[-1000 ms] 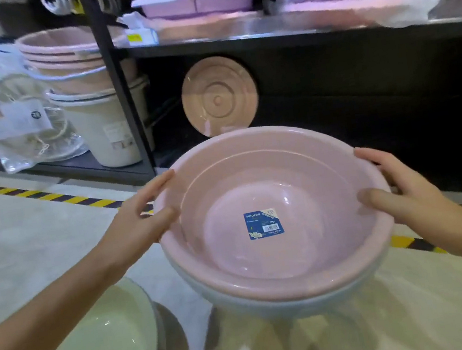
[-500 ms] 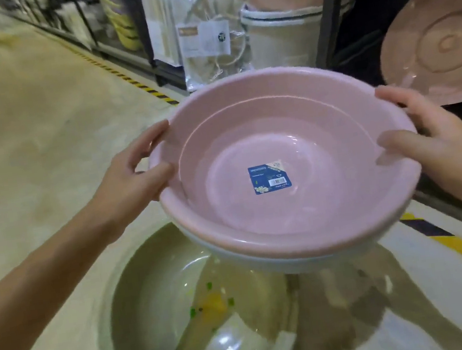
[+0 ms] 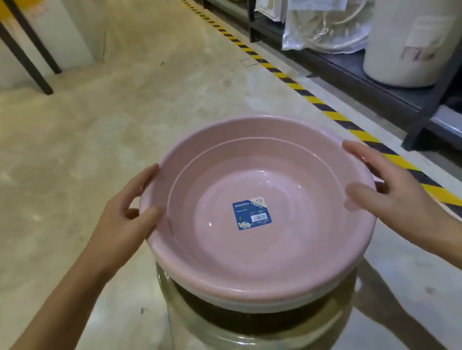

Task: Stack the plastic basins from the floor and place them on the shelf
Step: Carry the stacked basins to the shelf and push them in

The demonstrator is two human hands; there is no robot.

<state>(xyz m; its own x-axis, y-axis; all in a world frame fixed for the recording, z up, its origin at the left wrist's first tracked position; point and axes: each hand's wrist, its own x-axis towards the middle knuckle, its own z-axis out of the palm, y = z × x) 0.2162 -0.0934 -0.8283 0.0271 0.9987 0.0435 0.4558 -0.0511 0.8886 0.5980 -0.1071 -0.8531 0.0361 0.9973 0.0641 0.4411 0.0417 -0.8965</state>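
A pink basin with a blue label inside is nested in a pale blue-white basin whose rim shows just beneath it. My left hand grips the stack's left rim, thumb inside. My right hand grips the right rim the same way. The stack hangs directly over a pale green basin on the floor, its bottom down inside the green rim. Whether they touch I cannot tell. The black shelf runs along the right.
A white bucket and bagged goods stand on the shelf's lowest board. Yellow-black hazard tape lines the floor beside the shelf. A dark metal frame leans at the far left. Bare pale floor stretches ahead and left.
My view has swung left, away from the shelf and down the aisle. Both hands have carried the pink-and-white stack over and down onto the green basin on the floor.
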